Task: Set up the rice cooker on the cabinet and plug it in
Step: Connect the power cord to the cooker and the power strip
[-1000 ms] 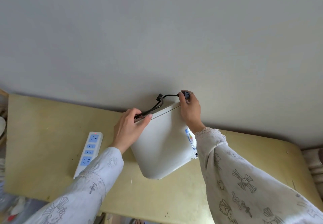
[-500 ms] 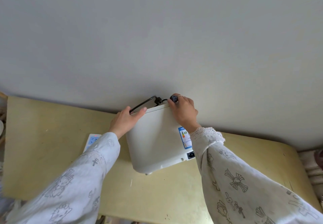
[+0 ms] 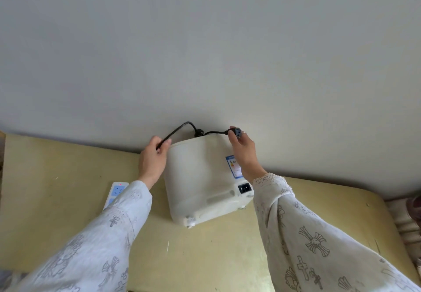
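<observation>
A white rice cooker (image 3: 200, 178) stands on the yellow cabinet top (image 3: 68, 200) against the wall, its back side turned to me. Its black power socket (image 3: 244, 188) shows low on the right, under a blue label. A black power cord (image 3: 182, 127) arches above the cooker's far edge. My left hand (image 3: 152, 159) is at the cooker's upper left, with the cord gripped in it. At the cooker's upper right, my right hand (image 3: 245, 150) pinches the cord's three-hole connector (image 3: 237, 131).
A white and blue power strip (image 3: 116, 190) lies on the cabinet left of the cooker, mostly hidden by my left sleeve. A plain grey wall rises right behind. The cabinet's right end curves off near some fabric (image 3: 410, 219).
The cooker has been turned so its socket faces me and set upright. Both hands have lifted the cord clear above the cooker, and the connector end now points outward in my right hand.
</observation>
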A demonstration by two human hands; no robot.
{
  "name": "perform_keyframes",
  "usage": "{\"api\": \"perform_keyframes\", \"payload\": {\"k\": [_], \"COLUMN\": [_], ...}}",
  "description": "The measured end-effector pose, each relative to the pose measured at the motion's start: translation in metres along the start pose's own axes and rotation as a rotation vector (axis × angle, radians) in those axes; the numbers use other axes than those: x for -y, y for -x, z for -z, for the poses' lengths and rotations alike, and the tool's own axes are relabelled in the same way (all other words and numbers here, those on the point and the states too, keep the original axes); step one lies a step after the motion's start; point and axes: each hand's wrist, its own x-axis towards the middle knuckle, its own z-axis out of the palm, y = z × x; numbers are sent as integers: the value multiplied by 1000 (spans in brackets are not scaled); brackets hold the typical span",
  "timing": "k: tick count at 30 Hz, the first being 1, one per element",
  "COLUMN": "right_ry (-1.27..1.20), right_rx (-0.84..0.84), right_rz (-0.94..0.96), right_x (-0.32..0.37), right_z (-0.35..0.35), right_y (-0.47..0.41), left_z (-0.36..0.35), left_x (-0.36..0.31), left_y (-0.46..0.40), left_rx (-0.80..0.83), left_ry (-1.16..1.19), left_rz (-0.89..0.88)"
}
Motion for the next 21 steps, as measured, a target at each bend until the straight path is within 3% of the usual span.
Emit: {"api": "perform_keyframes", "payload": {"k": [4,12,17,21], "right_ry": [-236,-778,-832,-648], "right_rx": [8,-23,-81,-162], "right_rz": [-75,-110,-68,60], "right_x": [8,48,71,83], "right_z": [-2,28,55,72], "right_y": [16,37,53,64], "left_z": [18,47,64,66], "left_x": [-9,-33,-56,-66], "left_y": [9,39,48,52], "left_rx": [-77,-25,-71,51], "left_ry": [144,331,459,233], "left_rz": [-74,-92,2,86]}}
